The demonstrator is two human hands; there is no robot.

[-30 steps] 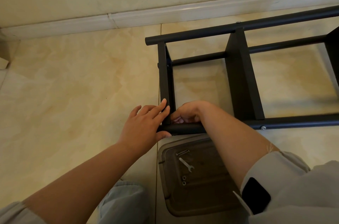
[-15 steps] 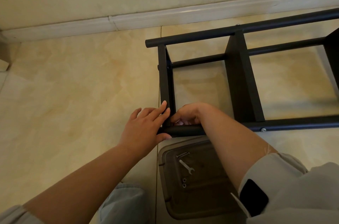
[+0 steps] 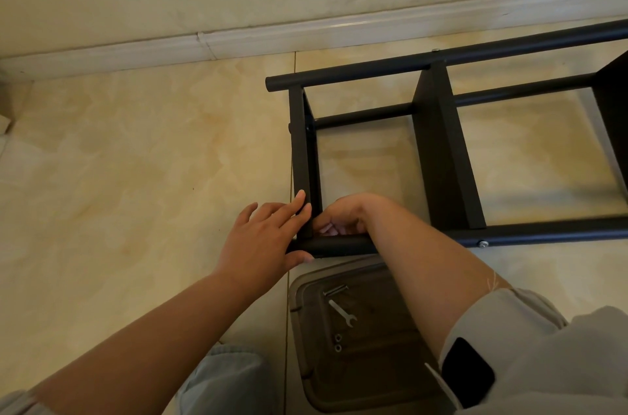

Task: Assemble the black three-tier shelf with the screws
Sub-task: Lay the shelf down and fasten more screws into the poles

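Your left hand (image 3: 268, 237) lay against the outer face of the black shelf (image 3: 441, 156) at its near corner, fingers (image 3: 299, 202) straight and spread up the end panel (image 3: 303, 159), thumb tucked under the near tube (image 3: 336, 247); the hand pressed the frame rather than curling round it. The shelf lay on its side on the tiled floor (image 3: 136, 159), its open end pointing toward that hand and its long tubes running away past your right arm.

Just across the end panel from the left fingertips, your right hand (image 3: 343, 220) sat inside the corner, wrist bent and fingers curled down against the joint of panel and tube; whether those fingers pinched a screw or only closed on themselves could not be told, since the hand hid the spot. Your right forearm crossed over the near tube.

Below both hands, nearer your body, a brown plastic lid (image 3: 360, 340) lay on the floor, its far rim touching or just beside the near tube; on it lay a long screw (image 3: 335, 289), a small flat wrench (image 3: 343, 312) and two nuts (image 3: 337, 342), all apart from either hand.

Beyond the right wrist along the near tube, a silver screw head (image 3: 483, 244) showed under the middle panel (image 3: 445, 156); another screw head (image 3: 435, 50) sat on the far tube (image 3: 441, 59), well apart from the grip, near the white baseboard (image 3: 238, 40).
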